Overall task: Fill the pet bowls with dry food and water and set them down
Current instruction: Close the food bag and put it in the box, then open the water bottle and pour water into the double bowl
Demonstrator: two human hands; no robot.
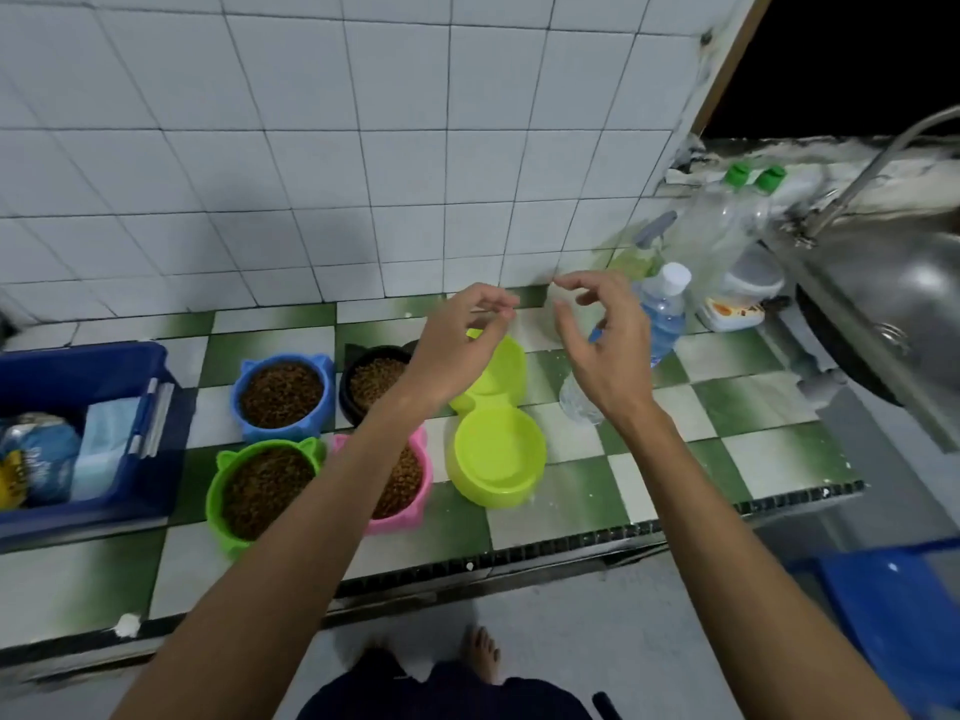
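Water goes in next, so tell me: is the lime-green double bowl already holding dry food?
No. Both wells of the lime-green double bowl show bare plastic, while the blue bowl beside it holds brown kibble.

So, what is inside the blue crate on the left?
The blue crate holds a blue and yellow bag and a pale blue folded packet. Whatever lies under them is hidden by the crate wall.

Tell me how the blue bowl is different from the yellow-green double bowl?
The blue bowl has one round dish with little ears on its rim; the yellow-green double bowl has two joined dishes and no ears. The blue bowl is full of brown dry food; the double bowl holds no food. Both sit on the green-and-white checked counter.
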